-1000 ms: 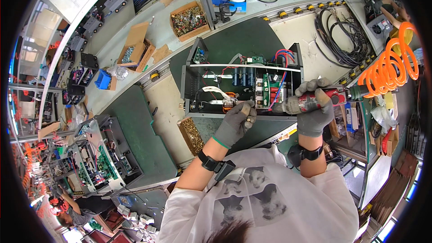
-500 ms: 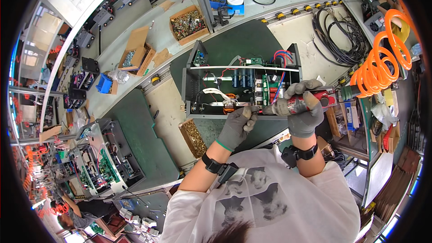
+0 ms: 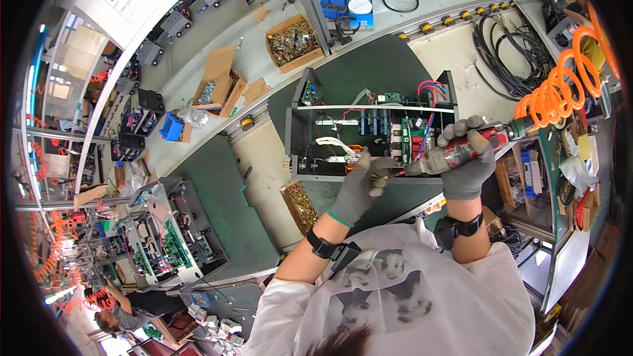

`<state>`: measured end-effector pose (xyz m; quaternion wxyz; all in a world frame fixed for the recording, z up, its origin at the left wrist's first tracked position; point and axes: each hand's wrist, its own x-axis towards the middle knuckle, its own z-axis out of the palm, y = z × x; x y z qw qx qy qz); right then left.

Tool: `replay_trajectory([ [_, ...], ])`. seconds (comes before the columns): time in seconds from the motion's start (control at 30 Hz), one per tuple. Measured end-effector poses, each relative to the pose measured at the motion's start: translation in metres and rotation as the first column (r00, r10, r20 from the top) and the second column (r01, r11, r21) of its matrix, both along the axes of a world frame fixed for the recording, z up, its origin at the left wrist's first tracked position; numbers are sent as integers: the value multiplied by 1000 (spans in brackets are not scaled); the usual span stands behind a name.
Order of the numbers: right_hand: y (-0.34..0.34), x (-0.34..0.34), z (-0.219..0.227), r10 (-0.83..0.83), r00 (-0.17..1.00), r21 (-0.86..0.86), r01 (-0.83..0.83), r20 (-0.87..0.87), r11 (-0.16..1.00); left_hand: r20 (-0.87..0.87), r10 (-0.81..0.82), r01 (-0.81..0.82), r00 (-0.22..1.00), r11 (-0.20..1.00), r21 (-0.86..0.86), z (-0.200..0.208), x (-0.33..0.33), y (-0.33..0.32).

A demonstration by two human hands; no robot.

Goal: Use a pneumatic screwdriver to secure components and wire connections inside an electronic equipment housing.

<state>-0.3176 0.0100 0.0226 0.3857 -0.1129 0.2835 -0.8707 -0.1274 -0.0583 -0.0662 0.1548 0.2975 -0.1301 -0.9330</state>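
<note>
My right hand, in a grey glove, is wrapped round a red and grey air screwdriver held nearly level, its bit pointing left. My left hand, also gloved, is closed just left of the bit, at the near edge of an open black metal case. Whatever it pinches is too small to make out. Inside the case are green circuit boards, a copper-wound coil, white cables and red and blue wires.
An orange coiled hose runs from the screwdriver to the upper right. Left of my left forearm sits a box of brass-coloured screws. A second open case stands further left. Black cable coils lie far right; parts boxes sit behind.
The whole view has shifted, so things appear further right and lower. My left hand has moved slightly left along the case edge, with its fingers raised. The right hand still grips the screwdriver.
</note>
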Motion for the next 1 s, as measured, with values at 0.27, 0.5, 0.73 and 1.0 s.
replay_trajectory([
  [0.27,25,-50,-33,-93,987,172,69,135,983,345,617,587,707,-240,-774,-18,34,-99],
  [0.5,49,-77,-62,-230,961,339,167,156,926,441,259,485,859,-688,-540,-13,22,-143],
  [0.73,60,-94,-92,-285,948,444,197,140,874,610,209,445,764,-855,-265,-23,-19,-107],
  [1.0,53,-77,-95,-254,901,443,79,351,893,783,220,437,582,-897,-73,9,-38,-110],
])
